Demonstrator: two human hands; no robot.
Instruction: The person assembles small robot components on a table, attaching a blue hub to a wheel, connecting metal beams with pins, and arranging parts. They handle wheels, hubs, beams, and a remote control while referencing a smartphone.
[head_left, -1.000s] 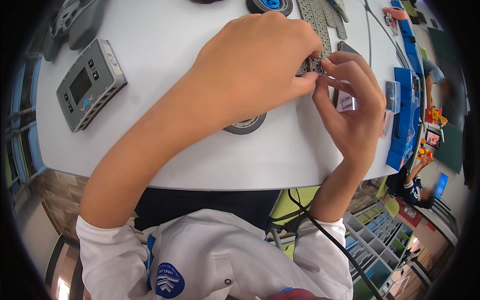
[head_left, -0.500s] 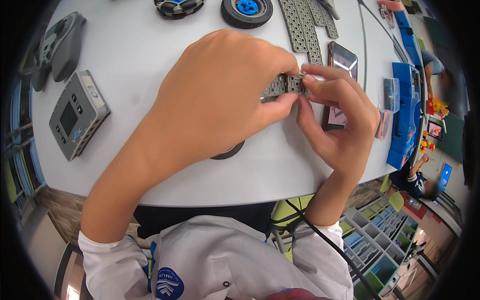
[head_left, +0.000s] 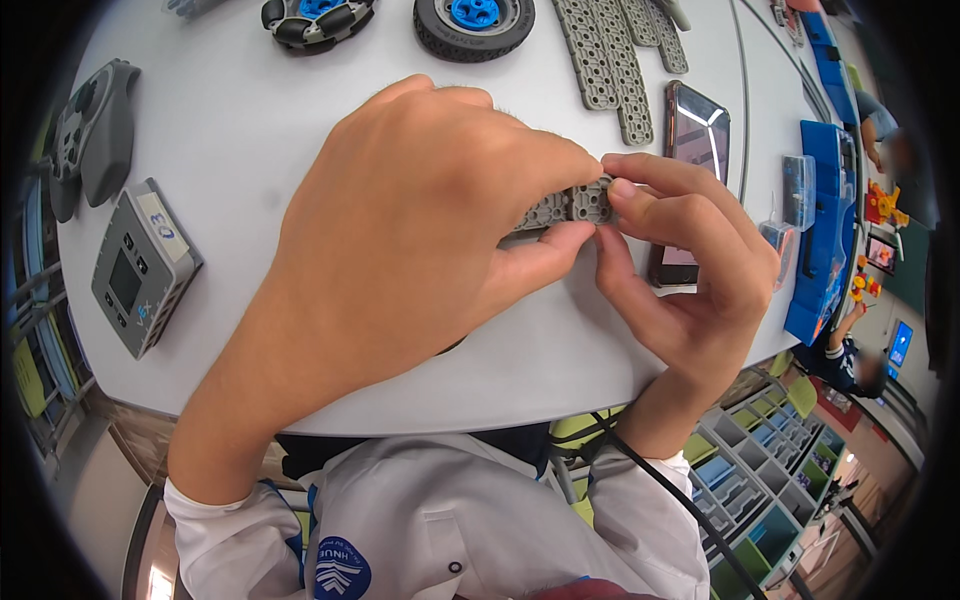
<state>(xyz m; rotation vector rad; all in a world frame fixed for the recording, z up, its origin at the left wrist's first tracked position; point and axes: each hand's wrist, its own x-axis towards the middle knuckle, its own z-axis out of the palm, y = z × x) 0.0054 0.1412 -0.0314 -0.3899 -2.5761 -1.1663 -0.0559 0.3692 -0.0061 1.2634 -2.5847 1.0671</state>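
Observation:
Between my two hands, just above the table, is a grey perforated plastic beam (head_left: 545, 212) with a small grey connector block (head_left: 592, 202) at its right end. My left hand (head_left: 410, 220) wraps over the beam from the left, thumb below and index finger above, and its back hides most of the beam. Fingertips of my right hand (head_left: 690, 240) pinch the block from the right. Whether the two parts are fully joined I cannot tell. A dark edge of something round (head_left: 453, 346) peeks out beneath my left hand.
On the white table (head_left: 480, 395) lie a grey game controller (head_left: 95, 135), a grey control brick (head_left: 145, 265), two wheels with blue hubs, one a roller wheel (head_left: 318, 22) and one a rubber-tyred wheel (head_left: 475, 22), several grey beams (head_left: 590, 60), a phone (head_left: 697, 130) and a blue tray (head_left: 822, 240).
Both hands keep their grip on the grey pieces. The view has shifted slightly, so the tabletop things and the held parts sit a little lower or farther left or right in the picture.

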